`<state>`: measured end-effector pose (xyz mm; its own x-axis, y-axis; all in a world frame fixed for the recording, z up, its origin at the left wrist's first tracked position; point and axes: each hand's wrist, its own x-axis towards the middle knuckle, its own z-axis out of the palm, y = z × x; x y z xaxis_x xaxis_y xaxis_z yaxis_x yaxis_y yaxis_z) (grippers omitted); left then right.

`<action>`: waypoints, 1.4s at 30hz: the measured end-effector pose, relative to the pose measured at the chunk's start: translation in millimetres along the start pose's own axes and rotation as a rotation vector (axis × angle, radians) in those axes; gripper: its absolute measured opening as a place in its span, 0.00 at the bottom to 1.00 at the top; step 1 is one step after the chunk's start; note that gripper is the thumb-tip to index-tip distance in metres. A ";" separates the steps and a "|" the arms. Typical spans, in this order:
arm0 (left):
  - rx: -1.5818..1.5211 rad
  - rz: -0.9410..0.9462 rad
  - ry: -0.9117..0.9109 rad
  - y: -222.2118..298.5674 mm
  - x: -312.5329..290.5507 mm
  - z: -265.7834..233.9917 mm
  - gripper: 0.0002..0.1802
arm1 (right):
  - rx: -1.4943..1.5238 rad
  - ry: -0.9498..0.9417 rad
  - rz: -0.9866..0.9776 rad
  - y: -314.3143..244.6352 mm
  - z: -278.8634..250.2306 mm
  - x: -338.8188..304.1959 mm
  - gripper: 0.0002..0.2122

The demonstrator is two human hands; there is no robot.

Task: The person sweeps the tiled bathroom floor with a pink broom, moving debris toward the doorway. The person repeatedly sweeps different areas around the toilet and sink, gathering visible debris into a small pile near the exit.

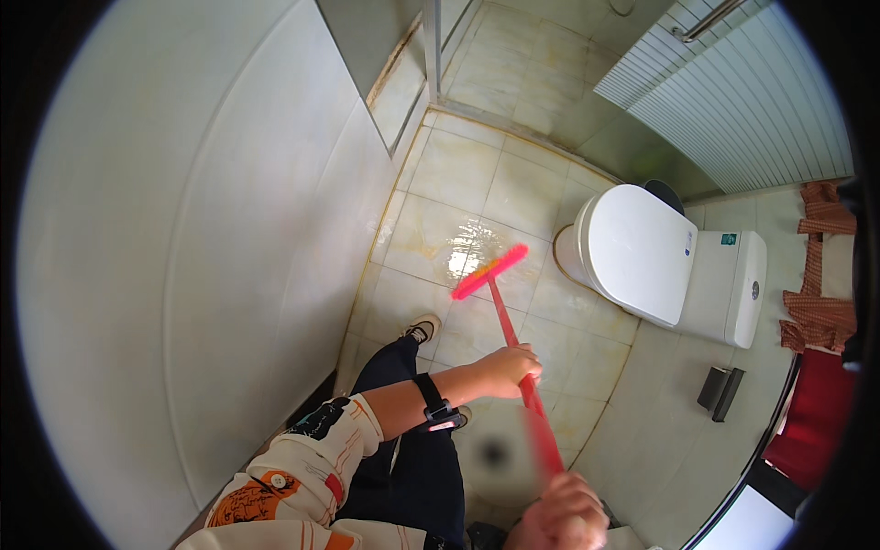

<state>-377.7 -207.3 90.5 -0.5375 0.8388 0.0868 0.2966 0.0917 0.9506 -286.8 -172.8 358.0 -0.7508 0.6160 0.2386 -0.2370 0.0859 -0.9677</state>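
Note:
A long-handled floor brush (506, 323) with a red pole slants down from my hands to the tiles. Its pink head (510, 259), with an orange patch in the middle, rests on the floor beside a wet, shiny spot (473, 246). My left hand (510, 370) is wrapped round the middle of the pole, and a black band is strapped on that forearm. Higher up, close to the camera, my right hand (566, 515) is closed round the upper part of the pole. Both hands hold the same brush.
A white toilet (642, 257) with its lid down stands to the right of the brush. On the left rises a pale wall panel (247, 229). A glass partition edge (541, 142) crosses the far floor. A black paper holder (720, 393) is on the right wall. My shoe (423, 328) stands left of the brush.

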 end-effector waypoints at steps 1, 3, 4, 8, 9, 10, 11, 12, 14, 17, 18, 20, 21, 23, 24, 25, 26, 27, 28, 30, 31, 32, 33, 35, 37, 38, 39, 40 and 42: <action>0.034 -0.016 -0.020 3.2 4.7 -15.0 0.06 | -0.047 0.040 0.016 0.6 9.5 8.1 0.19; 0.072 -0.025 -0.046 -9.6 25.4 -52.6 0.06 | 0.071 0.097 -0.039 14.5 21.4 20.9 0.16; 0.097 -0.002 0.012 -22.6 35.4 -73.6 0.06 | 0.131 0.125 -0.071 31.2 27.4 26.2 0.15; 0.293 0.037 0.003 -107.1 79.8 -167.1 0.09 | -0.242 0.038 0.021 116.7 70.9 37.5 0.05; 0.375 0.027 0.039 -129.1 87.1 -187.6 0.09 | -0.269 0.057 0.101 142.1 89.0 40.8 0.04; 0.453 -0.032 0.034 -148.7 91.4 -202.6 0.09 | -0.215 0.086 0.222 161.7 104.8 41.1 0.04; 0.477 -0.033 0.088 -166.1 91.9 -216.1 0.09 | -0.180 0.111 0.037 191.6 125.9 49.8 0.06; 0.508 -0.112 0.076 -181.5 88.2 -225.6 0.09 | -0.106 0.068 0.129 206.9 136.0 52.6 0.09; 0.541 -0.206 0.029 -202.3 74.4 -231.1 0.11 | -0.019 0.061 0.089 223.7 144.5 56.1 0.10; 0.405 -0.047 0.071 -207.3 61.6 -199.1 0.09 | -0.038 -0.013 0.115 207.7 116.6 54.1 0.11; 0.377 -0.043 0.038 -202.4 58.0 -186.1 0.09 | -0.258 -0.064 0.297 184.2 98.3 45.6 0.11; 0.129 0.016 0.118 -174.3 42.6 -139.8 0.07 | -0.362 -0.187 0.338 147.0 61.1 38.3 0.09; 0.110 0.005 0.117 -156.4 36.8 -115.5 0.07 | -0.322 -0.191 0.323 132.4 44.8 37.2 0.05; 0.039 -0.018 0.094 -120.2 28.6 -69.7 0.06 | -0.703 -0.152 0.341 90.2 23.0 26.6 0.04; -0.009 -0.026 0.070 -103.2 26.0 -48.4 0.06 | -0.598 -0.047 0.383 74.6 15.8 23.1 0.06; -0.069 -0.025 0.046 -87.3 23.8 -28.0 0.06 | -0.558 0.059 0.439 61.0 11.0 22.4 0.08; -0.128 -0.023 0.023 -73.0 22.5 -9.2 0.06 | -0.570 0.145 0.328 53.4 10.4 21.0 0.10; -0.176 -0.012 0.004 -59.7 21.7 8.3 0.07 | -0.475 0.161 0.261 46.6 11.4 21.1 0.14; -0.237 -0.003 -0.011 -47.2 20.9 24.1 0.07 | -0.368 0.158 0.225 40.7 12.3 22.2 0.19; -0.278 -0.025 -0.117 -24.8 22.9 47.4 0.09 | -0.403 0.176 0.172 31.4 15.8 24.0 0.18; -0.281 -0.021 -0.200 -16.4 25.9 53.6 0.09 | -0.420 0.184 0.145 27.5 17.4 24.1 0.18; -0.315 0.029 -0.157 -5.3 25.7 57.7 0.09 | -0.390 0.210 0.092 21.8 17.5 23.6 0.18; -0.333 0.037 -0.164 7.4 25.3 60.7 0.09 | -0.359 0.236 0.041 16.4 17.1 22.1 0.17; -0.278 0.038 -0.185 25.9 23.9 56.3 0.08 | -0.266 0.275 -0.088 5.4 13.2 15.9 0.17; -0.239 0.051 -0.051 28.2 16.4 32.2 0.08 | -0.164 0.248 -0.035 -1.3 8.1 6.6 0.18; -0.219 0.048 0.000 21.2 10.6 12.5 0.09 | -0.107 0.238 -0.008 -1.8 5.8 3.1 0.18; -0.162 0.040 0.045 10.3 7.2 -8.3 0.09 | -0.034 0.212 0.034 0.4 3.5 0.9 0.18; -0.112 0.041 0.107 -2.0 3.6 -28.5 0.11 | 0.006 0.170 0.037 5.5 2.1 1.1 0.18; 0.056 0.042 0.164 -28.7 -9.0 -71.6 0.12 | 0.093 -0.001 0.072 26.5 5.0 6.9 0.17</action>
<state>-438.0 -255.9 83.8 -0.6438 0.7441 0.1783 0.3630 0.0918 0.9273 -301.4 -170.1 334.4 -0.7688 0.6168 0.1685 -0.2381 -0.0316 -0.9707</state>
